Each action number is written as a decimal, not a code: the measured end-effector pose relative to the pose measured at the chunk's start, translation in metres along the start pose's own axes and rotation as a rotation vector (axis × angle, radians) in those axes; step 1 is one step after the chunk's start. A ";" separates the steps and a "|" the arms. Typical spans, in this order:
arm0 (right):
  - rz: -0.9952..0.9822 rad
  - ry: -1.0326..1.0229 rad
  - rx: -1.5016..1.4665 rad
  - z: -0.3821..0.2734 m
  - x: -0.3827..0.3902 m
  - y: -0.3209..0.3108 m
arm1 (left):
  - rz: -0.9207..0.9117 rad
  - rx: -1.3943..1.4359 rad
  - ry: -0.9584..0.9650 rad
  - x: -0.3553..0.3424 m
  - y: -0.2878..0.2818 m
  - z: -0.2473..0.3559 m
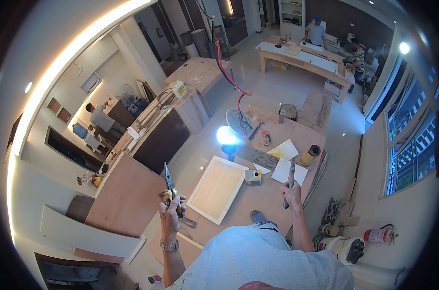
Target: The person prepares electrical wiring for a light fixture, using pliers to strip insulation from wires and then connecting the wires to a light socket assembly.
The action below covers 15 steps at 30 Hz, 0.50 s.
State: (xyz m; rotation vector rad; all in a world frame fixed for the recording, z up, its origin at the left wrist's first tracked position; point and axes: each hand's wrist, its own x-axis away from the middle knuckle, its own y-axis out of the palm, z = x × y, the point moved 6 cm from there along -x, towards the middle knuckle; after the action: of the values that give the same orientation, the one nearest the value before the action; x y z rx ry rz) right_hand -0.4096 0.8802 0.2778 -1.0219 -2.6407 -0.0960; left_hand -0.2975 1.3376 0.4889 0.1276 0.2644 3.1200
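My left hand is raised left of the white-framed panel, its fingers wrapped round a pair of long-nose pliers. The pliers' metal jaws point up and away from me, and yellow shows at their handles. On the right, my right hand closes around a slim, dark and greyish stick-like tool, held nearly upright; its exact kind is unclear. Between the hands, the framed panel lies flat on the brown worktable. A small grey and yellow box sits beside the panel's right edge.
A glowing lamp stands past the panel, below a hanging red and black cable. Farther back on the table lie a hammer, white sheets and a brown canister. A fire extinguisher is at right. Other people work far off.
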 end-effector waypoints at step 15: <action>-0.233 0.146 0.013 0.056 0.001 0.015 | 0.089 0.090 -0.265 0.005 -0.054 -0.119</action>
State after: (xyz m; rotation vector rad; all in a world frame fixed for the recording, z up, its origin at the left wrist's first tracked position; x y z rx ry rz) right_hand -0.4146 0.9018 0.2247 -0.6727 -2.6109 -0.1964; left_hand -0.3120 1.3712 0.3630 0.5633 0.4039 3.1272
